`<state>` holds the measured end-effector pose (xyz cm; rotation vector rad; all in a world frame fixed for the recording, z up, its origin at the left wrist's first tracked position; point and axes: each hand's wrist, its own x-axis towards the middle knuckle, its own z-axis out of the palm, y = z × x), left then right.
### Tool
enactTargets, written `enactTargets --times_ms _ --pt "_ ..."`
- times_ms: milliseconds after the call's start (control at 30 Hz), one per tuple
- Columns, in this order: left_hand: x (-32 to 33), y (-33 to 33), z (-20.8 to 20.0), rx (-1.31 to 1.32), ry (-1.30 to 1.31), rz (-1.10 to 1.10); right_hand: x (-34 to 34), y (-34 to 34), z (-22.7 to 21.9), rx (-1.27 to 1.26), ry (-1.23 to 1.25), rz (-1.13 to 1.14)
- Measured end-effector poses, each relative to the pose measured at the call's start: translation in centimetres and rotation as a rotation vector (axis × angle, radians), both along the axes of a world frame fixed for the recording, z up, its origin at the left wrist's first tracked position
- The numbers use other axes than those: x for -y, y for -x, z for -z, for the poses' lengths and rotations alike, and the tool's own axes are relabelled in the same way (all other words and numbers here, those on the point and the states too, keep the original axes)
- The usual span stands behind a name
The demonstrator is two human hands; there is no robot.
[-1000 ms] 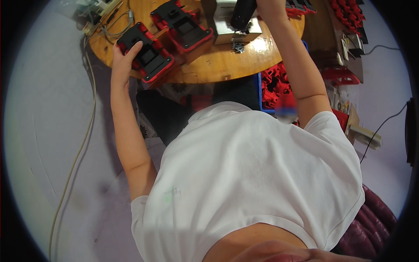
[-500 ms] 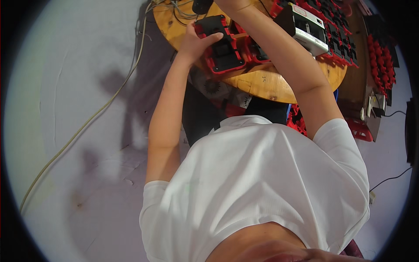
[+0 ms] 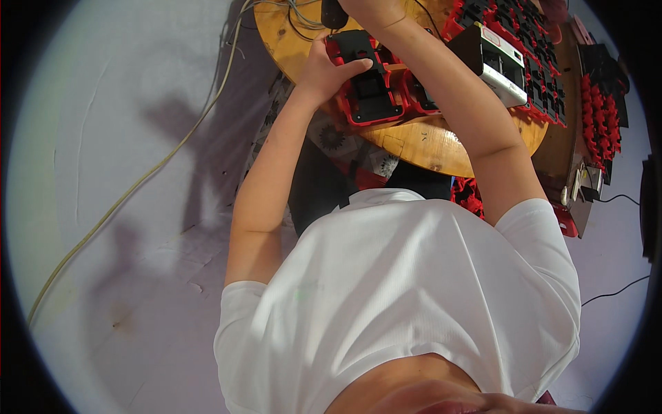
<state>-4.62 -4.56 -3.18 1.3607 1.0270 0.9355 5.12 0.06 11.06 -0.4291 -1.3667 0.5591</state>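
My left hand (image 3: 329,74) is closed on the left side of a red-and-black plastic case (image 3: 376,100), its thumb lying across the black face. This case sits near the table's rounded front edge. At the top edge, my right hand (image 3: 376,11) is mostly cut off. A black rounded tool (image 3: 334,14) shows beside it, just beyond the case, and appears to be in its grip; the fingers are out of sight. Partly behind my right forearm is another red-and-black case (image 3: 418,95).
A white-and-black boxy machine (image 3: 502,72) stands right of my right arm. Several red-and-black cases (image 3: 545,83) lie beyond it on the wooden table (image 3: 431,141). Grey cables (image 3: 296,15) cross the far left. Red parts (image 3: 600,124) are stacked at the far right.
The whole view has shifted, so the table and its contents appear slightly lower and farther right. My left hand keeps its hold on the case; the right stays beside the black tool.
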Motion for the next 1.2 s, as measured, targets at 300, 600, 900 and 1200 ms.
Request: enactTargets --times_ms 300,600,900,1200 --pt "0.1 0.5 -1.1 -0.183 -0.036 -0.010 -0.7 -2.1 0.1 -0.057 0.101 -0.035" --pt "-2.3 -8.9 -4.9 -0.846 -1.035 -0.096 8.3 -13.8 -7.3 0.026 0.278 0.132" --pt "-4.1 -9.8 -9.4 -0.685 -0.538 0.110 16.3 -18.3 -7.6 -0.058 0.311 0.137" --pt "1.4 -1.5 -12.9 -0.702 -0.204 0.787 19.2 -16.3 2.2 0.147 0.647 0.092"
